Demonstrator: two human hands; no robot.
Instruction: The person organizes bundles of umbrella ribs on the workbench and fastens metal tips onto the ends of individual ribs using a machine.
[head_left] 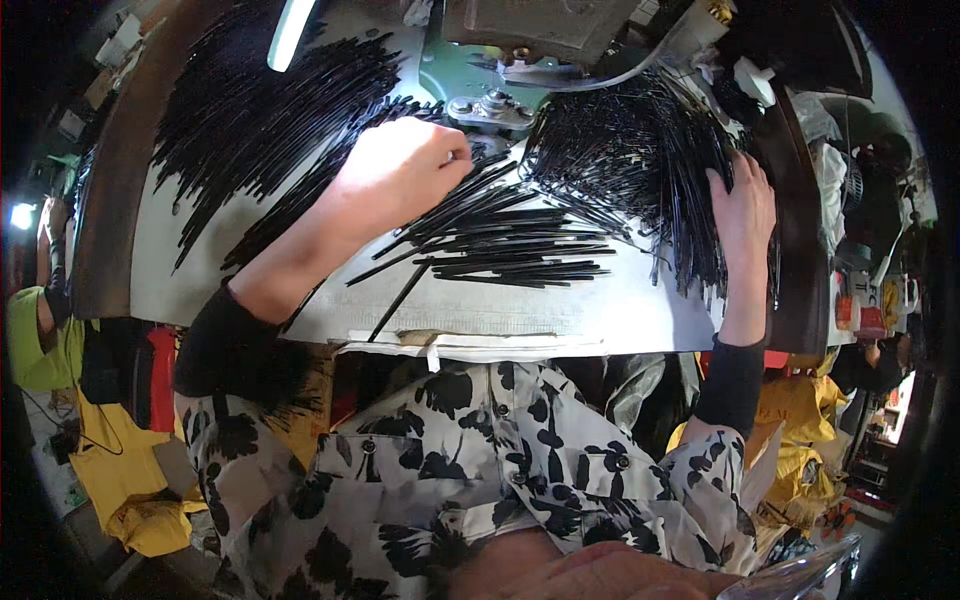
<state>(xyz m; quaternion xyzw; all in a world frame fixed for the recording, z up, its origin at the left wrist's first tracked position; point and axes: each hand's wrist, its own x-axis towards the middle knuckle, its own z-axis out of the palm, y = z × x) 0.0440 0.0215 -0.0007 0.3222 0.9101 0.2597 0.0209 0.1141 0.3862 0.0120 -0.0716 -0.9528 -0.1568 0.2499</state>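
My left hand is closed, its fingers curled together beside the metal fitting of a green machine. Whatever may be in its pinch is hidden by the hand and bright glare. My right hand lies at the right edge of a dense heap of thin black strips, touching it with thumb and fingers apart. More thin black strips lie loosely fanned across the middle of the white tabletop. A large bundle of black strips covers the far left.
A bright lamp tube hangs at the top. A curved hose runs by the machine. A white strip lines the table's near edge. Yellow bags stand below right; another person's arm in a green sleeve shows at far left.
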